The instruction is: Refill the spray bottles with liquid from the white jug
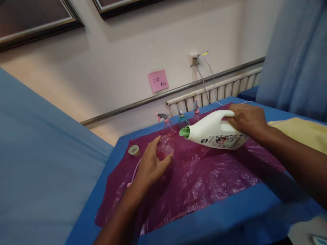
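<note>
My right hand [246, 117] grips the handle of a white detergent jug [217, 132] with a printed label. The jug is tilted, its green spout pointing left, over the space beside a clear plastic bottle [165, 148]. Around that bottle curve the thumb and fingers of my left hand [152, 161]. The bottle's top shows no spray head; how full it is I cannot tell. A pale translucent cap [134, 150] lies left of my left hand. Partly hidden behind my left wrist is a pink piece [129, 184] with a thin white tube.
Behind stand a clear spray bottle with a grey-pink trigger [163, 117], a teal spray bottle [183, 120] and another pink-necked one [196, 107]. A crinkled purple plastic sheet [204, 180] covers the blue bed surface [217, 212]. Yellow cloth [301, 131] lies right; cables hang from a socket [193, 60].
</note>
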`<state>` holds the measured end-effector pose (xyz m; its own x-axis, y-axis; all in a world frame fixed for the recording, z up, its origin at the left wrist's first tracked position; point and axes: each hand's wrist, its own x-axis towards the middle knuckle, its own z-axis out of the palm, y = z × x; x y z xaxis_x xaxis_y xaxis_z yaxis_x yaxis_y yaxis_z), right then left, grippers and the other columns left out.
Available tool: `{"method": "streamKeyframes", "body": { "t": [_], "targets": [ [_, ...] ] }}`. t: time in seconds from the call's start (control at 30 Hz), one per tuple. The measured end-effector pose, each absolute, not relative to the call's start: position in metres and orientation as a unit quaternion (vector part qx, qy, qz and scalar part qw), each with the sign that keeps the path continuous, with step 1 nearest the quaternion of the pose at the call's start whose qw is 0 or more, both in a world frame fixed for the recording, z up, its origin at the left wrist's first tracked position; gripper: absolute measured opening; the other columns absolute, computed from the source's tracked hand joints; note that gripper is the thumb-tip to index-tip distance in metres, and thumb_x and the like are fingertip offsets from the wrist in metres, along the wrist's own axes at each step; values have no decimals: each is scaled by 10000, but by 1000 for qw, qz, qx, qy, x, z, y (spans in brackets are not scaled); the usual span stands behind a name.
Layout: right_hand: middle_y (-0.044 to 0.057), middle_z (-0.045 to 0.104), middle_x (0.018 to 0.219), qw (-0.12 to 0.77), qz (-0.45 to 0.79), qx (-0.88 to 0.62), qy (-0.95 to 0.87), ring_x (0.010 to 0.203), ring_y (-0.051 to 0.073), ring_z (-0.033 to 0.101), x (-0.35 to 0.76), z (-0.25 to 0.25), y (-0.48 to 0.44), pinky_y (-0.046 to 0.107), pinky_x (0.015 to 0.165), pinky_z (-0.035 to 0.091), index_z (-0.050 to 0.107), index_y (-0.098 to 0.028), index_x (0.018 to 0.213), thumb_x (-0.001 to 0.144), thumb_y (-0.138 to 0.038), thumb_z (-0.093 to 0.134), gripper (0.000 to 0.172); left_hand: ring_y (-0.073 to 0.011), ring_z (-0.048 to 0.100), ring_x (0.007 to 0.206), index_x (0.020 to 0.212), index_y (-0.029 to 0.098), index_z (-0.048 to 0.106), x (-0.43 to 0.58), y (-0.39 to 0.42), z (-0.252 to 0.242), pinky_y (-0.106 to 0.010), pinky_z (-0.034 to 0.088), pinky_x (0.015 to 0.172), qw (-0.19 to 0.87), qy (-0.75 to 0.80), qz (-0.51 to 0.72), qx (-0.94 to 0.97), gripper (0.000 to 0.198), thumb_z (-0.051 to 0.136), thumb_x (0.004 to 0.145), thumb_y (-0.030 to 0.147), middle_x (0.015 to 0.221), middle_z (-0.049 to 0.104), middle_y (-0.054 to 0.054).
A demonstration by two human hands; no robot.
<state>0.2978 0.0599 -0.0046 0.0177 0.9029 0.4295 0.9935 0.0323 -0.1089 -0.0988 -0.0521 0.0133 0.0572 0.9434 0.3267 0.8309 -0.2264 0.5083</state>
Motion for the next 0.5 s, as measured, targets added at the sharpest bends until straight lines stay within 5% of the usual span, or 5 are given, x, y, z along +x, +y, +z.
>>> {"method": "streamKeyframes", "body": {
  "t": [0.2,0.5],
  "targets": [
    [145,809,1109,215,-79,-685,-692,932,319,692,292,0,59,369,684,352,808,-264,1066,1011,-572,618,366,-371,607,1478,1642,311,515,-98,-47,19,-551,470,1264,78,604,277,743,786,781,909,405,1616,623,-120],
    [151,802,1053,217,-96,-685,-688,861,304,678,293,-1,60,371,647,313,803,-250,1080,1022,-585,587,403,-393,613,1453,1636,282,523,-106,-42,17,-562,477,1249,47,586,256,768,771,772,919,415,1596,633,-134]
  ]
}}
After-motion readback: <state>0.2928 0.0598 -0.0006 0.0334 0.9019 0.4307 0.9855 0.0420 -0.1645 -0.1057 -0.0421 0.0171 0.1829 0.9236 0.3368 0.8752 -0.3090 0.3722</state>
